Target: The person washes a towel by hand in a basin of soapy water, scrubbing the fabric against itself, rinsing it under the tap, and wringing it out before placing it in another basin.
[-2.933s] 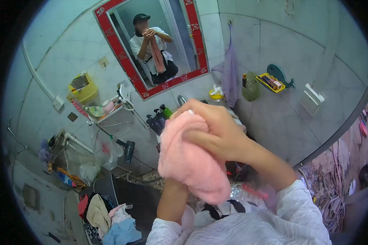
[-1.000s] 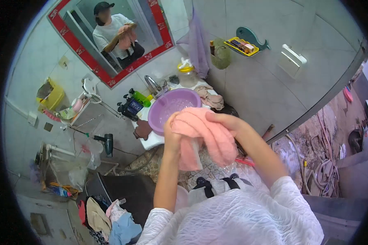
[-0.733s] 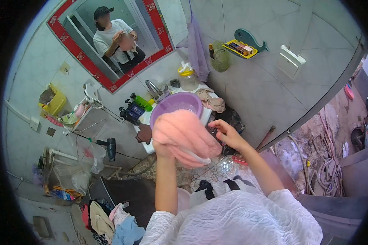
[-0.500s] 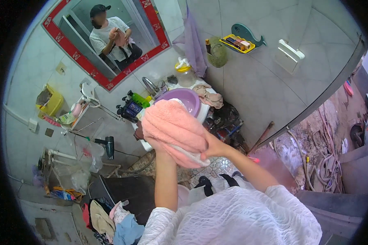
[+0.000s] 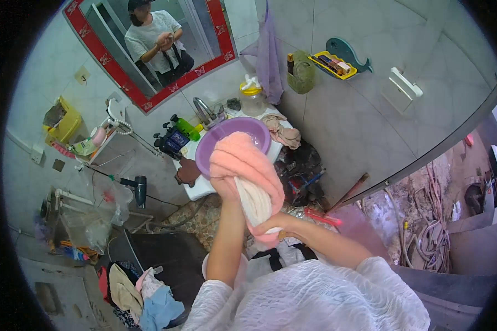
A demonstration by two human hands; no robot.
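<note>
A pink towel (image 5: 247,165) with a whitish underside hangs bunched and twisted between my two hands. My left hand (image 5: 225,187) is closed round its left part, with most of the fingers hidden by the cloth. Lower down, my right hand (image 5: 275,223) grips the towel's near end. The towel overlaps the near rim of a purple basin (image 5: 204,149), which sits on the white washstand below a curved metal faucet (image 5: 203,111).
Several pump bottles (image 5: 174,138) and a brown cloth (image 5: 188,172) lie left of the basin. A beige cloth (image 5: 281,131) and a yellow-lidded jar (image 5: 253,100) stand at its right. A hair dryer (image 5: 141,192) hangs at left, above piled clothes (image 5: 128,292).
The towel has gone from a broad, loosely draped bundle to a narrower twisted one, showing more whitish side. My right hand has moved down and closed round its near end. More of the basin shows.
</note>
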